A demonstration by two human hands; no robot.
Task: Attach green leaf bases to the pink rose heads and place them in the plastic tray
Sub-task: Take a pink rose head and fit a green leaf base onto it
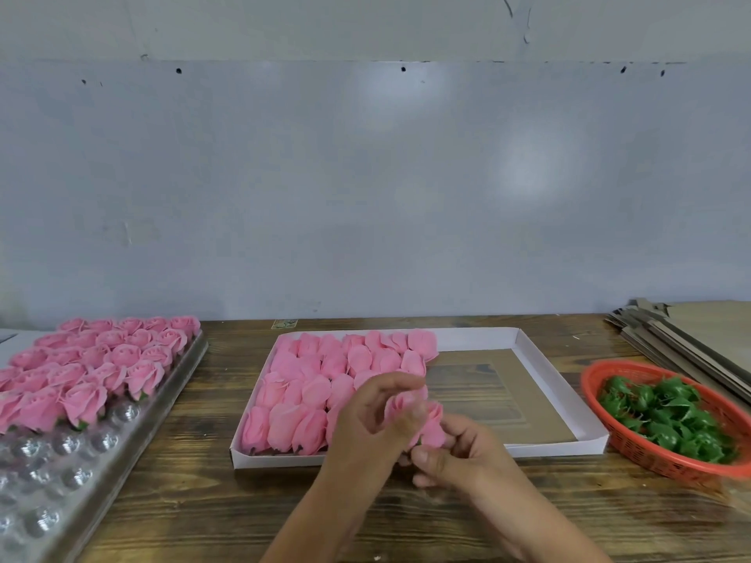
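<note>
Item: pink fabric rose head point(431, 424), held above the near edge of the shallow white cardboard box point(544, 375), at the middle of the dark wooden table point(195, 497).
Right hand point(459, 457): grip curled round the rose head's lower part.
Left hand point(374, 424): fingers bent, touching the same rose head; motion blur, so cannot tell whether its grip is closed on it.
Box contents: rows of loose pink rose heads point(325, 392) filling its left half.
Left of box: clear plastic dimpled tray point(61, 473), far rows filled with upright roses point(101, 359).
Right of box: orange plastic mesh basket point(650, 453) holding green plastic leaf bases point(670, 416).
Far right: stacked flat cardboard sheets point(691, 331).
</note>
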